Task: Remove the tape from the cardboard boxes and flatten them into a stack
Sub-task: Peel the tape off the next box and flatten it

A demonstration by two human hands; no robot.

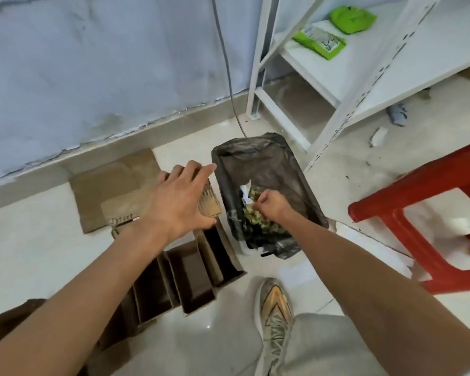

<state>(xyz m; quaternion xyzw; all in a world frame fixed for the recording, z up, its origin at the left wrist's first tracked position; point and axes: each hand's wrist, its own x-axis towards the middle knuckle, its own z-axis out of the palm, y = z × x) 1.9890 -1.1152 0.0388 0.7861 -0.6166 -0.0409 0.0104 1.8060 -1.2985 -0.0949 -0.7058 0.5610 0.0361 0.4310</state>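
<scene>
Both arms are bare and reach forward and down. The left hand (178,198) is held palm down, its fingers (201,169) straight and spread, thumb out to the side. The right hand (269,206) sits lower and farther right, its fingers curled into a loose fist; whether it pinches anything cannot be told. The hands are apart. One shoe (276,308) shows below the right forearm.

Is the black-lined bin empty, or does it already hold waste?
Holds waste: the bin shows crumpled scraps inside its liner, under the right hand.
</scene>
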